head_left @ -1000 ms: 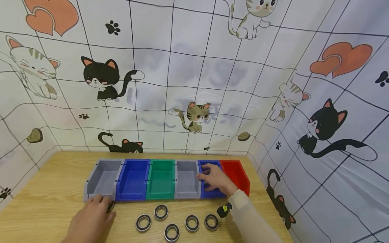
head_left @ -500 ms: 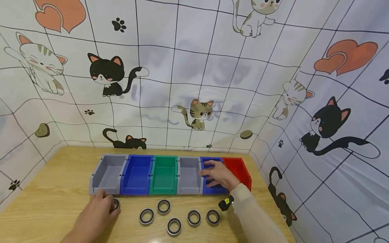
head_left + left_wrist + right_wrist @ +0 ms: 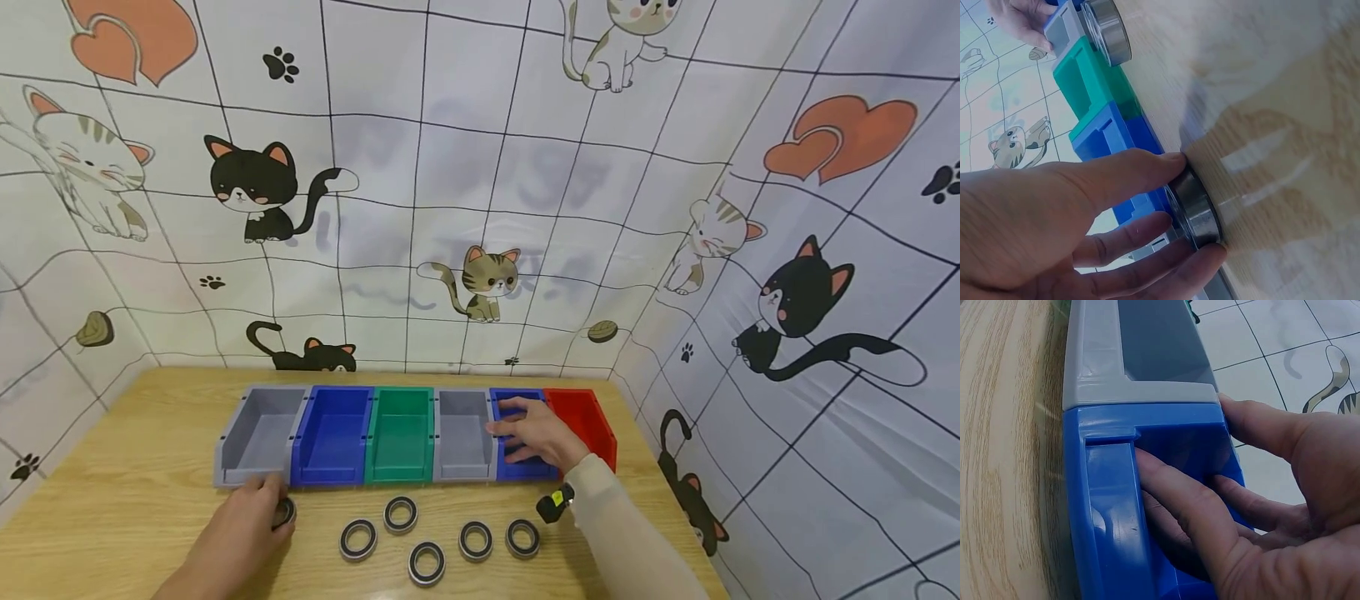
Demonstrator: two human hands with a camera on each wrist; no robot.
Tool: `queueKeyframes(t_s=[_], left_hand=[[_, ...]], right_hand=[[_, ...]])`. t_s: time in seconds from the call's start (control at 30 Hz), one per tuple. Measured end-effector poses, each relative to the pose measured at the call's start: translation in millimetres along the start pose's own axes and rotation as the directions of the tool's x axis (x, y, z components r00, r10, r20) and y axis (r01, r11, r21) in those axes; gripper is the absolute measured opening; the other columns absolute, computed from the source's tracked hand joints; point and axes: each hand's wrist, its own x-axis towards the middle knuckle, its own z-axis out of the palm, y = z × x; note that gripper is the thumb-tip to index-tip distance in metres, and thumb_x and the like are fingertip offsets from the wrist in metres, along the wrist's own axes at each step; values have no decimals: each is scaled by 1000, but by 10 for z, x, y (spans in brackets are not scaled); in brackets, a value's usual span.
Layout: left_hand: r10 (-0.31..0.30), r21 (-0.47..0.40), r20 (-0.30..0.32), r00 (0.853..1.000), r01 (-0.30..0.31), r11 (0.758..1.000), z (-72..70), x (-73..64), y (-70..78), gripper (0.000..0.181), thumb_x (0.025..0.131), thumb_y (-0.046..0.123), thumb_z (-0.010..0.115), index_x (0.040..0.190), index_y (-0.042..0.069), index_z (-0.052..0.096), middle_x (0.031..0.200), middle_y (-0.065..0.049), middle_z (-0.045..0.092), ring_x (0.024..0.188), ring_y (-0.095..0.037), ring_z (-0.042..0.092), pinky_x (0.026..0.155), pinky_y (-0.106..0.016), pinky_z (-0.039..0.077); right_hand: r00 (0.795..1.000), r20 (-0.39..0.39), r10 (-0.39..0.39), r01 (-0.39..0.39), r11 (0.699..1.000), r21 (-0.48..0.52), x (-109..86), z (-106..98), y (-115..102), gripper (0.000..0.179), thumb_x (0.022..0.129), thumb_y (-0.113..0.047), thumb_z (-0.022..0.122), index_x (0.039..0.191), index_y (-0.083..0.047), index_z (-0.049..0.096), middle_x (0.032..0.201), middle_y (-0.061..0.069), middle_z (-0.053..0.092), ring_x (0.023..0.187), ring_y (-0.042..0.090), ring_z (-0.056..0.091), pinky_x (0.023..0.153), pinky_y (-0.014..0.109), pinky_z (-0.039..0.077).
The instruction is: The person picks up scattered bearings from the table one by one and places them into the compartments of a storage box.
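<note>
My left hand (image 3: 243, 525) pinches a ball bearing (image 3: 1196, 206) by its rim, thumb on one side and fingers on the other. The bearing stands on edge close over the table, before the left grey bin (image 3: 258, 437). My right hand (image 3: 542, 433) reaches over the right blue bin (image 3: 1116, 519). Several of its fingers dip inside, slightly bent and spread. One digit touches the top of the wall beside the right grey bin (image 3: 1097, 350). No object shows between its fingers. Several other bearings, among them a middle one (image 3: 427, 564), lie flat on the table.
The bins form one row, including another blue bin (image 3: 333, 433), a green bin (image 3: 400, 437) and a red bin (image 3: 585, 425) at the right end. Behind the wooden table (image 3: 135, 467) hangs a cat-print curtain (image 3: 390, 208). A small black device (image 3: 555, 502) sits at the right wrist.
The left hand's fingers have drawn back from the left grey bin's front and closed around the bearing, which now shows tilted. My right hand stays at the blue bin; the view shifts slightly.
</note>
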Motion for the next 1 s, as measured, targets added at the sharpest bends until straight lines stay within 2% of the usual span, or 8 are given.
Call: queueKeyframes(t_s=[0.17, 0.3, 0.43, 0.57, 0.83, 1.0], left_hand=[[-8, -16, 5, 1000, 8, 1000, -10, -1, 1, 24, 91, 5, 89, 102, 1, 68, 96, -12, 70, 87, -24, 71, 75, -49, 64], [-8, -27, -16, 1000, 7, 1000, -36, 1, 13, 23, 91, 6, 88, 104, 1, 71, 98, -13, 71, 88, -26, 74, 76, -51, 66], [-12, -44, -52, 999, 10, 999, -89, 14, 25, 22, 90, 7, 88, 104, 4, 71, 97, -11, 70, 87, -24, 72, 75, -50, 64], [-4, -47, -92, 996, -1, 999, -148, 38, -2, 29, 87, 7, 92, 106, 3, 70, 97, -11, 70, 87, -24, 72, 75, -51, 64], [63, -1, -220, 973, -65, 998, -244, 120, -109, 48, 79, 7, 102, 115, -5, 73, 95, -19, 70, 82, -28, 71, 70, -53, 65], [58, 0, -231, 971, -60, 998, -313, 200, -146, 52, 81, 6, 99, 125, -9, 75, 99, -26, 71, 85, -34, 71, 72, -57, 66]], right_hand=[[1000, 4, 0, 0, 1000, -2, 9, 9, -8, 82, 104, -21, 92, 172, 0, 51, 155, 30, 69, 122, 40, 84, 89, 55, 75], [1000, -2, -1, 1, 1000, -9, 12, 10, -9, 82, 104, -22, 92, 172, -1, 51, 157, 30, 67, 118, 35, 84, 89, 54, 75], [1000, -7, 3, -3, 1000, -22, 1, 12, -6, 82, 104, -23, 91, 173, -3, 51, 159, 30, 66, 118, 34, 83, 89, 53, 75], [1000, -15, -4, 3, 999, -45, -15, 18, -11, 83, 104, -23, 91, 173, -3, 51, 159, 30, 67, 119, 34, 83, 87, 53, 75], [1000, -28, -10, 8, 998, -64, -20, 30, -10, 82, 104, -24, 91, 172, -3, 52, 158, 30, 68, 117, 34, 84, 87, 51, 75], [1000, -27, -2, 1, 999, -50, -27, 27, 6, 83, 103, -24, 92, 172, -3, 52, 158, 30, 68, 115, 34, 84, 87, 52, 75]])
